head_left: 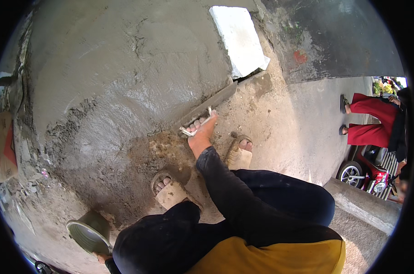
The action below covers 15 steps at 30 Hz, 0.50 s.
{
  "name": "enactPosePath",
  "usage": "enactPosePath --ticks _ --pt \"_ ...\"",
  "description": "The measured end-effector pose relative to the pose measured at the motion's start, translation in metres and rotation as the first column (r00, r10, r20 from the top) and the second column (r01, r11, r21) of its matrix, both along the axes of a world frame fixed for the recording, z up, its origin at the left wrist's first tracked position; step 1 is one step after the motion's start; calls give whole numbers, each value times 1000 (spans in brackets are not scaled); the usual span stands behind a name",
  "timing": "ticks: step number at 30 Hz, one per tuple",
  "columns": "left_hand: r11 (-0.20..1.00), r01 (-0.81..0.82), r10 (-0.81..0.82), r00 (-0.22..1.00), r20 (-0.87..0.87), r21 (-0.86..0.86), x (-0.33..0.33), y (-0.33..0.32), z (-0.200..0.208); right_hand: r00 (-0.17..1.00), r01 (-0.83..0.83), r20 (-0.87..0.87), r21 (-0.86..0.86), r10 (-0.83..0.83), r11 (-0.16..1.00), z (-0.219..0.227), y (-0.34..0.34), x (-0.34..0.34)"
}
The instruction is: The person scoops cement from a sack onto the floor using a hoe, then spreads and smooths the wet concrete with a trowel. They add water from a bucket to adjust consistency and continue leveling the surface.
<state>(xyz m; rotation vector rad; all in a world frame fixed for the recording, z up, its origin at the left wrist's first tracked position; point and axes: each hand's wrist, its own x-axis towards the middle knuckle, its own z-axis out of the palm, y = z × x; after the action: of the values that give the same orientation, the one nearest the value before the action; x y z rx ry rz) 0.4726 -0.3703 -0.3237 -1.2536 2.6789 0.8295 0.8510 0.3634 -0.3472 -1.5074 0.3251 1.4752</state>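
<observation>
My right hand (203,133) is closed round the pale handle of a plastering trowel (219,97). The trowel's long, straight blade lies at the near edge of a wide sheet of wet grey cement (124,64). Behind my left knee, at the lower left, my left hand (100,258) grips the rim of a tilted greenish bucket (96,224); only its fingers show. The bucket's mouth faces left and toward me. Close to me the cement turns rough and crumbly, while farther off it is smooth and shiny.
A white slab (239,40) lies at the cement's far right corner, just past the blade tip. My sandalled feet stand behind the cement's edge. A cardboard box (3,146) is at far left. To the right are a concrete ledge (362,204), a red motorbike (373,176) and a person in red trousers (373,121).
</observation>
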Motion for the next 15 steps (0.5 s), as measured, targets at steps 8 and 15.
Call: enactPosePath --ticks 8,15 --pt "893 424 -404 903 149 -149 -3 -5 1 698 -539 584 48 414 841 27 84 51" --pt "996 28 -7 971 -239 84 16 21 -2 -132 -781 736 -490 664 388 3 123 155"
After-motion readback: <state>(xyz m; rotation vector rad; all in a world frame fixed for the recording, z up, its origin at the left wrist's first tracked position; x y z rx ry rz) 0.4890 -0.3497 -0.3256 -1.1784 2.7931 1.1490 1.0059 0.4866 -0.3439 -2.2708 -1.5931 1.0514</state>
